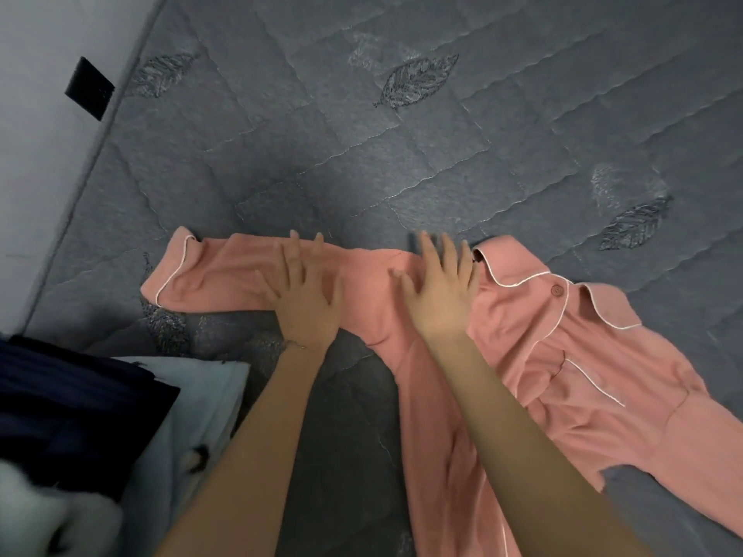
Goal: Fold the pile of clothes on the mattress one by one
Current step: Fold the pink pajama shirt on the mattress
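A pink pyjama shirt (pixel 534 355) with white piping and a button lies spread on the grey quilted mattress (pixel 362 146). Its collar points to the far right. One sleeve (pixel 217 275) stretches out to the left. My left hand (pixel 307 291) lies flat on that sleeve, fingers spread and straight. Just right of it, my right hand (pixel 440 287) presses flat on the shoulder area, beside the collar. Neither hand grips the fabric.
A pile of clothes sits at the lower left: a dark navy garment (pixel 68 408), a pale blue one (pixel 201 400) and something white (pixel 48 516). A white wall (pixel 36 154) with a black plate (pixel 89 88) runs along the mattress's left edge.
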